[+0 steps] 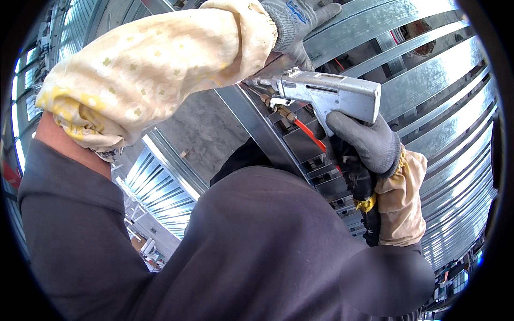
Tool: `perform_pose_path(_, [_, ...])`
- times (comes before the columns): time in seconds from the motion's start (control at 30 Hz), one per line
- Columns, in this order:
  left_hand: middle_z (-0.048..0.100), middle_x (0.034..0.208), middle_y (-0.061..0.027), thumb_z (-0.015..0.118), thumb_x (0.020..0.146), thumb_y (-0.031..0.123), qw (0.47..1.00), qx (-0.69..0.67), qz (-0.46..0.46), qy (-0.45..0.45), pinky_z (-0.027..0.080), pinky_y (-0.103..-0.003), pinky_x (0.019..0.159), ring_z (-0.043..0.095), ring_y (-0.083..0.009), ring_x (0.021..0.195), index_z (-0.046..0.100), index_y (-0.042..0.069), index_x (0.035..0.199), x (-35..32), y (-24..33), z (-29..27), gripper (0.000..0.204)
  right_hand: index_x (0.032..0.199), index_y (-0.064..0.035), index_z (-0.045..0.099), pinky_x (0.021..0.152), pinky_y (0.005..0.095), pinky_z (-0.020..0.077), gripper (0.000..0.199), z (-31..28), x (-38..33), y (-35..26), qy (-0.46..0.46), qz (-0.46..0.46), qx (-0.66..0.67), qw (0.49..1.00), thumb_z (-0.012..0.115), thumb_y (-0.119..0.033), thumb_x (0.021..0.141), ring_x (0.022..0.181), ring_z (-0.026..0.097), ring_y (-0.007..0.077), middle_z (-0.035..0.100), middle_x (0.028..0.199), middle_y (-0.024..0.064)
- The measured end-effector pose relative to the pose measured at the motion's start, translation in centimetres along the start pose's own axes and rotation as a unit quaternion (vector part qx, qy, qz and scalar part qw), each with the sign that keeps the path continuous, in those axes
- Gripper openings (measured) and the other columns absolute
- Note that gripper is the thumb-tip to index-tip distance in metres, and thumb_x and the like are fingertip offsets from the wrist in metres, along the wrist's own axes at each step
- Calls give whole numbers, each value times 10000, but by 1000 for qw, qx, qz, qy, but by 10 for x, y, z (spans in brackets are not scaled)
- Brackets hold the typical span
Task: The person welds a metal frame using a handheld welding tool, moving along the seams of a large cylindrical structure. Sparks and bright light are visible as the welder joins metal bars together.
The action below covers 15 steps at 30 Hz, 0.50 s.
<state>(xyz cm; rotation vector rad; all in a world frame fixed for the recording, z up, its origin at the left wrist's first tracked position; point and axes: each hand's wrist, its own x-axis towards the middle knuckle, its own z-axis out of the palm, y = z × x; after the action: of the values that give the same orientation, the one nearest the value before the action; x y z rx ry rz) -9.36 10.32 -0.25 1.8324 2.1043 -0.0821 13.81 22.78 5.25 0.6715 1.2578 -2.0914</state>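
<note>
My right hand, in a grey glove, is wrapped round the grip of a silver pistol-shaped welding gun. The gun's narrow nozzle points left, close to a metal frame bar. Out of the bottom of the grip runs a thick black cable with a yellow tie, along my right forearm. At the top, my left hand, also gloved, rests by the wide metal slats with its fingers spread apart. A patterned cream sleeve cover reaches across to it. The nozzle's tip is hard to make out.
Long galvanised slats run in rows along the right, with gaps between them. An orange hose with a brass fitting hangs below the gun. Concrete floor shows left of the frame; a stack of ribbed metal parts lies lower left.
</note>
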Motion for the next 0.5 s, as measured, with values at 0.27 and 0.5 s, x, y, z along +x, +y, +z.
perform_pose_path(0.27, [249,1564,-331,848,603,578,1000,-1,0,-5,267,-489,1182,304,-467,1434,300,15,1547,2,1,1,1228,1205,25,612,556,261,519,393,-1,-1,4,6,-8,1,1000,681,-268,952,656,640,110,684,895,80])
perform_pose_path(0.5, [254,1565,-325,842,617,574,1000,-3,-2,-7,266,-490,1182,303,-464,1436,307,16,1545,3,1,-1,1208,1210,26,616,555,263,514,386,-1,-3,2,3,9,-6,1000,677,-253,951,656,637,111,683,894,76])
